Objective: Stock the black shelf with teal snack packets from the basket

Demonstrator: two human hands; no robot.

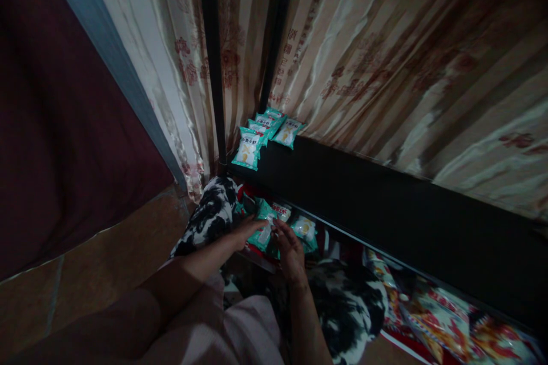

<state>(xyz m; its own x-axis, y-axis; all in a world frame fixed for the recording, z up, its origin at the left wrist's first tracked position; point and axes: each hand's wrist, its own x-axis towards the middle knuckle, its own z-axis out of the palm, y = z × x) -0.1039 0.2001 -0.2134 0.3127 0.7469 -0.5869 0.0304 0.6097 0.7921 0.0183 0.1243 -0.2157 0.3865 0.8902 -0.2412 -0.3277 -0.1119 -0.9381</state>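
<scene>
Green packets (247, 149) lie on the black shelf (363, 188), seemingly done; lower packets (305, 228) sit below its edge, seemingly left; left hand (247, 232) and right hand (292, 252) are at one packet (262, 235) there, fingers bent, whether clamped cannot be told.

A long, flat black shelf (363, 194) runs slantwise from the middle of the view to the lower right, its front edge catching a thin pale line of light. Several teal-and-white packets (246, 149) lie at its left end, overlapping in a short row that leads back from the front edge toward the rear corner; how many are in the row is hard to tell. One more teal-and-white packet (287, 133) lies just right of the row's rear part, its printed face up.
</scene>
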